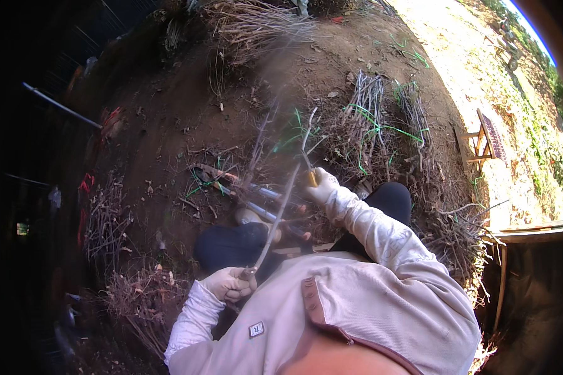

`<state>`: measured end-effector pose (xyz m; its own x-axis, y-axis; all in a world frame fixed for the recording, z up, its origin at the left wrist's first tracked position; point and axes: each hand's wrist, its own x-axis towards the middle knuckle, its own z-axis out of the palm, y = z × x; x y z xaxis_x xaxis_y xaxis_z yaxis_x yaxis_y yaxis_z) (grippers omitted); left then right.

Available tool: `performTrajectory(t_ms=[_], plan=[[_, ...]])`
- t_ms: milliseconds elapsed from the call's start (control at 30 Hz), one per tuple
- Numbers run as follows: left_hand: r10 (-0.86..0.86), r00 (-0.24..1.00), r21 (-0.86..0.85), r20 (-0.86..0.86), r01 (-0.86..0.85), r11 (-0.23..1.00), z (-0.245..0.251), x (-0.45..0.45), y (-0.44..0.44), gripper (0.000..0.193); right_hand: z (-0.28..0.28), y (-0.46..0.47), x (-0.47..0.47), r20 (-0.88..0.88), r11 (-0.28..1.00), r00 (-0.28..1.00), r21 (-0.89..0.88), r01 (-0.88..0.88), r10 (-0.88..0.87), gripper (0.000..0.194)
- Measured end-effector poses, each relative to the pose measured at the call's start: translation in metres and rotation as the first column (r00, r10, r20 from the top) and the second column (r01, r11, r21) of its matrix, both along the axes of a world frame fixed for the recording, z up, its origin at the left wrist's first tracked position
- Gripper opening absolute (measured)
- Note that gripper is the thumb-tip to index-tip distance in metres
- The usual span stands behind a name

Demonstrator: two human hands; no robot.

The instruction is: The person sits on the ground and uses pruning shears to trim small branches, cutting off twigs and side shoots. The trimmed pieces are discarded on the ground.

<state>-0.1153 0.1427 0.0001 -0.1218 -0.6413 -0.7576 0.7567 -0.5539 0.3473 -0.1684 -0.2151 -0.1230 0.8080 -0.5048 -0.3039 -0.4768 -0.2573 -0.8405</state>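
My left hand (234, 284), in a pale work glove, grips the lower end of a long bare branch (280, 220). The branch slants up and right, its upper end close to my right hand (324, 185). That hand is gloved too and closed around a yellow-handled tool (312, 178), whose working end I cannot make out. Just beyond the tool stands a thin forked twig (306, 136); whether it joins the branch is unclear. On the soil between my knees lie long-handled loppers (262, 213), partly behind the branch.
Bundles of sticks (368, 112) tied with green string lie ahead to the right. A large brush pile (258, 30) is at the far side. Cut twigs (108, 225) and rooty brush (143, 295) lie left, tangled branches (460, 234) right. A wooden chair (483, 140) stands in sunlight.
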Motion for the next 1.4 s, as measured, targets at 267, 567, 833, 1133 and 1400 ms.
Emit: performTrajectory(t_ms=[267,567,833,1133,1400], plan=[[0.7,-0.412,-0.415,0.583,-0.892,-0.178,-0.036,-0.043,0.107,0.01,-0.101,-0.014,-0.014,-0.115,0.966,0.979,0.183,0.185,-0.166,0.037],[0.005,0.423,0.375,0.906,-0.798,-0.471,-0.104,-0.101,0.315,0.041,-0.046,-0.025,0.028,0.133,0.891,0.98,0.448,0.074,-0.148,0.03],[-0.791,-0.067,0.379,0.608,-0.851,0.363,-0.086,0.101,0.145,0.036,-0.04,-0.051,0.046,0.105,0.837,0.963,0.523,0.159,-0.248,0.039],[-0.867,-0.02,0.858,0.498,0.153,0.489,-0.268,0.274,-0.152,0.072,-0.006,-0.042,0.079,-0.074,0.878,0.996,0.472,0.082,-0.053,0.044],[-0.413,0.369,0.515,0.833,-0.246,0.821,-0.367,0.318,-0.106,0.055,0.016,-0.051,0.095,-0.071,0.718,0.988,0.68,0.149,-0.138,0.03]])
